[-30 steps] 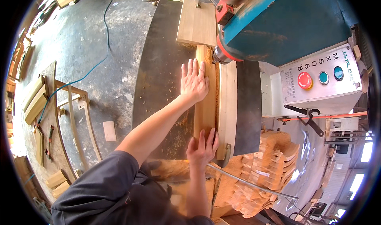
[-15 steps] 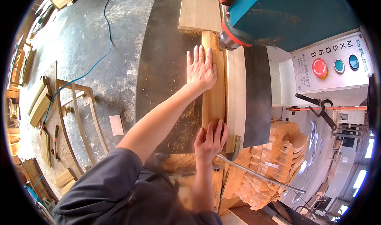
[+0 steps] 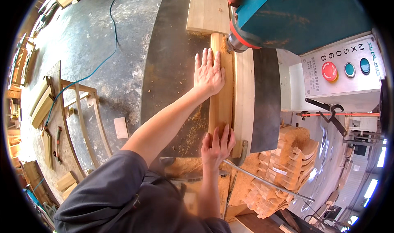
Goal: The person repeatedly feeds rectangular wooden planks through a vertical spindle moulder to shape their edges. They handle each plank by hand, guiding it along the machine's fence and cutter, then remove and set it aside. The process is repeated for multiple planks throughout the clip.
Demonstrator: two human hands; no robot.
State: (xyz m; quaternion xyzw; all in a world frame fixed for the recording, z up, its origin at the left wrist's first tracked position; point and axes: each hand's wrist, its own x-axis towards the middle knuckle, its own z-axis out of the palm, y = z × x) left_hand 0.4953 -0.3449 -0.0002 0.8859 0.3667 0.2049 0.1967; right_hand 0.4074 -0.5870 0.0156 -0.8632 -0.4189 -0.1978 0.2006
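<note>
A long, pale wooden strip [image 3: 222, 105] lies lengthwise on the dark machine table [image 3: 172, 64]. My left hand [image 3: 208, 73] rests flat on its far half, fingers stretched forward and slightly apart. At the near end, my right hand [image 3: 217, 146] has bent fingers over the wood and the thumb at its left side. A paler straight board [image 3: 243, 97] runs along the strip's right side. Just right of the strip's far end sits the metal spindle head [image 3: 237, 42] with a red-orange ring. Whatever tool is beneath it is hidden. Sawdust lies along the joint.
A wide board [image 3: 208, 9] is fixed beyond the strip. The teal machine arm [image 3: 283, 19] overhangs the right, beside a control panel [image 3: 342, 68] with a red button. A metal rod [image 3: 271, 181] slants past stacked curved wood pieces [image 3: 283, 167]. A workbench [image 3: 61, 122] stands left.
The whole view has shifted very slightly. Both hands keep their places on the strip, and no clear movement of the wood shows.
</note>
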